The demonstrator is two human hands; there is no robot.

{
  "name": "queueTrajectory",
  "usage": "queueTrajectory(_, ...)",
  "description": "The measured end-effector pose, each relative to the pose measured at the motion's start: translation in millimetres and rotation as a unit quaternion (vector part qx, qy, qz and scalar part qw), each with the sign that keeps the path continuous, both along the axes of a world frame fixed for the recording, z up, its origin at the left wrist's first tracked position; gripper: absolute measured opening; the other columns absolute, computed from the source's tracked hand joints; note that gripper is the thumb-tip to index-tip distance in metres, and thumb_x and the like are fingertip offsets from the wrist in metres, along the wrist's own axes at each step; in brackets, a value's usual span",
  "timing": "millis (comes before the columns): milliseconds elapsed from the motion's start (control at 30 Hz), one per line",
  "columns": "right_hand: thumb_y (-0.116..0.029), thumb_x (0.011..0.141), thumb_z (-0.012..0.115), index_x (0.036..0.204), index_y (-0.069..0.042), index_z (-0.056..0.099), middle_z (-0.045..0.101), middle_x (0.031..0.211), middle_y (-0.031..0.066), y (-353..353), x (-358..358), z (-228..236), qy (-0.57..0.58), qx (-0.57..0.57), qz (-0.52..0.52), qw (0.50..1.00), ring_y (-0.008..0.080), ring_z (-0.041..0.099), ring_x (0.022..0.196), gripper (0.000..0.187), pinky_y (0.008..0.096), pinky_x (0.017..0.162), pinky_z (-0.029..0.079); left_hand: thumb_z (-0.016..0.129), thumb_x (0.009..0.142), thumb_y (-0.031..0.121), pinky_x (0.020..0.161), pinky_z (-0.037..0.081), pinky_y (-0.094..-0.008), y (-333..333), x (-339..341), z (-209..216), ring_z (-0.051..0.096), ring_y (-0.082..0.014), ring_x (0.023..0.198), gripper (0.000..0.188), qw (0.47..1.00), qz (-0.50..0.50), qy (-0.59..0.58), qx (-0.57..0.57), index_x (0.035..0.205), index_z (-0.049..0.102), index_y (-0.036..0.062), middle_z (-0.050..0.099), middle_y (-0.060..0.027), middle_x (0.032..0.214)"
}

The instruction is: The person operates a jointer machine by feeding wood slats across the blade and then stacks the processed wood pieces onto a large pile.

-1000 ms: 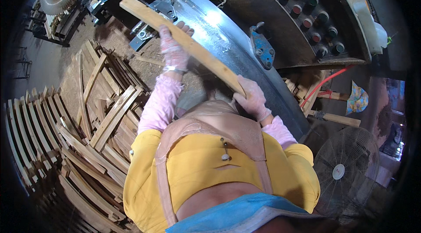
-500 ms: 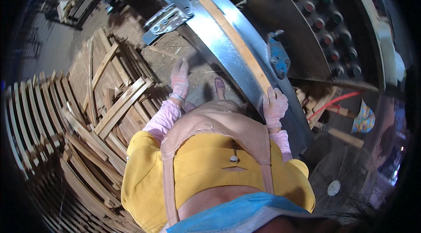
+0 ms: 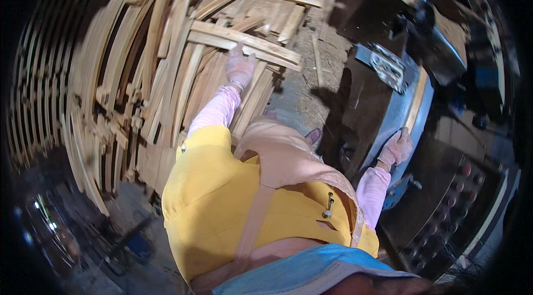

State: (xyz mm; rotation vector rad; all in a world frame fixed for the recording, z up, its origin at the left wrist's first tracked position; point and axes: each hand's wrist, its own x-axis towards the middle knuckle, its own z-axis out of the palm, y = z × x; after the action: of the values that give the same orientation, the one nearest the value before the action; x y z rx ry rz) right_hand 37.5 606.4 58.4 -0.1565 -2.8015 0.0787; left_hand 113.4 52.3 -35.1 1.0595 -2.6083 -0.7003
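My right hand, in a pale pinkish work glove, is closed on the near end of a long narrow wooden strip. The strip lies on the shiny metal table of a machine. On the other side, my left hand, gloved alike, reaches out over a heap of wooden strips. Its fingers are stretched out, their tips at a light wooden strip lying crosswise on top of the heap; I cannot tell how firmly they touch it.
Stacked curved wooden slats stand at the left. A metal bracket sits on the machine table's edge. A dark panel with rows of buttons is at the lower right. Sawdust and scraps cover the floor between heap and machine.
My view and body have turned left toward the wood heap. My left hand has moved out from beside my body to the heap. My right hand stays at the strip on the metal table.
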Motion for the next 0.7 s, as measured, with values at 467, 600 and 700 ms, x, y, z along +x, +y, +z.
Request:
queueTrajectory(467, -0.021, 0.093, 0.071, 0.13, -0.009, 0.069, 0.072, 0.106, 0.0175, -232.7, 46.0, -20.1, -0.301, -0.159, 0.419, 0.842, 0.0362, 0.068, 0.102, 0.039, 0.0431, 0.089, 0.054, 0.052, 0.096, 0.015, 0.118, 0.036, -0.0474, -109.7, -57.4, -4.9, 0.053, -0.0336, 0.136, 0.042, 0.852, -0.41, -0.17, -0.278, 0.137, 0.061, 0.0218, 0.06, -0.0165, 0.139)
queueTrajectory(600, -0.032, 0.093, 0.066, 0.133, -0.015, 0.067, 0.071, 0.106, 0.0165, -210.8, 57.0, -10.0, -0.32, -0.18, 0.35, 0.862, 0.0366, 0.067, 0.103, 0.043, 0.0462, 0.089, 0.053, 0.065, 0.09, 0.018, 0.095, 0.054, -0.0423, -107.7, -76.2, 26.9, 0.068, -0.033, 0.113, 0.036, 0.847, -0.428, -0.228, -0.217, 0.125, 0.064, 0.0149, 0.071, -0.0143, 0.116)
queueTrajectory(700, -0.032, 0.093, 0.067, 0.14, -0.016, 0.063, 0.071, 0.112, 0.0167, -209.6, 59.3, -1.2, -0.351, -0.22, 0.308, 0.856, 0.0361, 0.066, 0.109, 0.05, 0.0442, 0.094, 0.053, 0.076, 0.081, 0.026, 0.099, 0.053, -0.0451, -82.3, -86.5, 75.9, 0.066, -0.0352, 0.118, 0.051, 0.893, -0.396, -0.163, -0.141, 0.129, 0.064, 0.0104, 0.069, -0.0189, 0.121)
